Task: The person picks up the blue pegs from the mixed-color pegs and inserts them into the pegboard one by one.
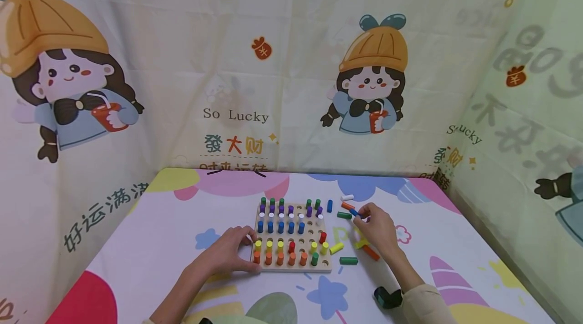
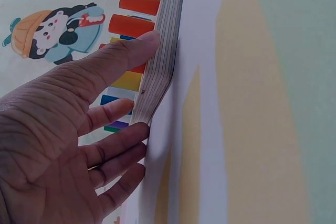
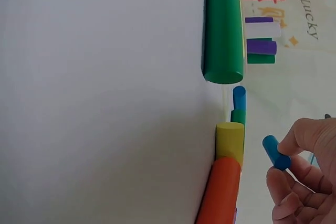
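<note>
A wooden pegboard (image 1: 293, 268) lies on the table, with rows of coloured pegs standing in its holes and several holes bare. My left hand (image 1: 224, 254) rests against the board's left side, its thumb at the near left corner; in the left wrist view the thumb and fingertips (image 2: 139, 130) touch the layered edge, loosely spread. To the right of the board, my right hand (image 1: 379, 229) pinches a blue peg (image 3: 276, 153) between thumb and fingers, above the table. A red peg (image 1: 292, 247) stands in the yellow row, and a green peg (image 1: 315, 259) in the orange row.
Loose pegs lie right of the board: a white peg (image 1: 347, 197), a blue peg (image 1: 330, 206), two orange, a yellow peg (image 1: 336, 248) and green ones, one green peg (image 1: 348, 261) nearest me. A black device (image 1: 387, 297) is by my right wrist. Printed cloth (image 1: 300, 86) hangs behind.
</note>
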`<state>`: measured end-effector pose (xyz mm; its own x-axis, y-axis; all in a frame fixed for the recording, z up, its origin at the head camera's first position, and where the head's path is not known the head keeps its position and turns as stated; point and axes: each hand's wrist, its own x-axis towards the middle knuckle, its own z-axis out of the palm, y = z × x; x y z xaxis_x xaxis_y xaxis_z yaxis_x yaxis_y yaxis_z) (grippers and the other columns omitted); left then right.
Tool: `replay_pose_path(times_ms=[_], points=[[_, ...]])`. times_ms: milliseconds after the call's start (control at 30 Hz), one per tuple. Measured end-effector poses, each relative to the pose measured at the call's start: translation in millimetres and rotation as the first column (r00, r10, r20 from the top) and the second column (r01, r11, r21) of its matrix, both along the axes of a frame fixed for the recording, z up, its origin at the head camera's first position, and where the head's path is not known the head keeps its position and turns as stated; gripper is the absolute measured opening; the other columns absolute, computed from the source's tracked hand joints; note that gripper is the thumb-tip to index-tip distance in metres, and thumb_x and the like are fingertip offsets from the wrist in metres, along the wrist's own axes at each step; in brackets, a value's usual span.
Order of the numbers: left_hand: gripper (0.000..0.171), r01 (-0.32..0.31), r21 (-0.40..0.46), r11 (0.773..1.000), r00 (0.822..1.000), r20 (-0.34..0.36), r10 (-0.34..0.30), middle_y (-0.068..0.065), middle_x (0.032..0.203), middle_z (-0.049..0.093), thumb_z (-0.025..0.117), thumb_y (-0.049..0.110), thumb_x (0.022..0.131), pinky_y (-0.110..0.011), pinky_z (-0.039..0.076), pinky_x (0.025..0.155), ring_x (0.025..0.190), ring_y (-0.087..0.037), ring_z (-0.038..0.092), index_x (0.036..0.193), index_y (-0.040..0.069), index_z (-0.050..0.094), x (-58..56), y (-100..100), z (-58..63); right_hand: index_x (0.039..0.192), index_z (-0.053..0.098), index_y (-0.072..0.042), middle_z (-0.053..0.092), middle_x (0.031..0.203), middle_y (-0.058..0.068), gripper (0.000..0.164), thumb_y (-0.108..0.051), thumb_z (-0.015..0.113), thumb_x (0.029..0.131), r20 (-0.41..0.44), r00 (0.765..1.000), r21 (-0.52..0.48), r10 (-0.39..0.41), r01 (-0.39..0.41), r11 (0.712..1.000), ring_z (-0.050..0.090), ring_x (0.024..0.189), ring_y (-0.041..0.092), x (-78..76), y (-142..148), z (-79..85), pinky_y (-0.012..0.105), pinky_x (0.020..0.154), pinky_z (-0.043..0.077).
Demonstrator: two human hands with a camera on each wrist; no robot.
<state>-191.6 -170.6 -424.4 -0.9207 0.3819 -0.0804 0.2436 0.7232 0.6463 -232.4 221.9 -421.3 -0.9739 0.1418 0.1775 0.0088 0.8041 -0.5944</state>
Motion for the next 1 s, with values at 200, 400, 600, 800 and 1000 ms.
replay_pose_path(times_ms=[200,400,600,800,1000], points=[[0.055,-0.001,0.010,1.000,1.000,0.001,0.001,-0.001,0.107,0.061,0.093,0.044,0.070,-0.055,0.046,0.098,0.111,-0.026,0.054,0.106,0.021,0.058,-0.3,0,-0.8,0.103,0.064,-0.005,0.069,0.101,0.011,0.019,-0.014,0.074,0.089,-0.004,1.000,-0.016,0.024,-0.024,1.000,0.058,0.082,0.023,2.9,-7,5.8,0.031,0.069,0.047],[0.056,-0.015,0.009,1.000,1.000,0.020,0.014,0.000,0.108,0.060,0.093,0.046,0.070,-0.054,0.047,0.099,0.111,-0.024,0.053,0.107,0.022,0.058,-1.4,1,-1.4,0.105,0.066,-0.005,0.070,0.103,0.012,0.022,-0.014,0.076,0.088,-0.012,0.999,-0.016,0.043,-0.044,0.999,0.058,0.083,0.023,4.3,-17,12.3,0.029,0.068,0.049],[0.055,-0.015,0.004,1.000,1.000,0.022,0.015,0.000,0.109,0.060,0.093,0.046,0.071,-0.055,0.047,0.099,0.112,-0.024,0.053,0.107,0.022,0.058,-1.2,1,-2.3,0.104,0.067,-0.005,0.070,0.103,0.011,0.019,-0.013,0.074,0.088,-0.033,0.996,-0.030,0.080,-0.081,0.996,0.059,0.082,0.022,6.3,-25,17.4,0.031,0.070,0.049],[0.056,-0.016,0.005,1.000,1.000,0.018,0.016,0.000,0.108,0.060,0.093,0.046,0.070,-0.054,0.047,0.098,0.111,-0.023,0.053,0.107,0.023,0.058,-1.7,1,-2.9,0.104,0.067,-0.006,0.069,0.096,0.006,0.017,-0.012,0.073,0.088,-0.033,0.993,-0.058,0.115,-0.117,0.991,0.058,0.080,0.020,8.9,-31,18.7,0.030,0.065,0.048],[0.056,-0.021,-0.001,1.000,0.999,0.036,0.021,0.000,0.108,0.060,0.093,0.045,0.070,-0.055,0.047,0.098,0.110,-0.024,0.053,0.107,0.023,0.059,-2.6,1,-3.0,0.100,0.067,-0.007,0.069,0.094,0.006,0.015,-0.011,0.075,0.087,-0.028,0.990,-0.064,0.138,-0.140,0.988,0.056,0.077,0.019,12.6,-40,22.2,0.029,0.061,0.048]])
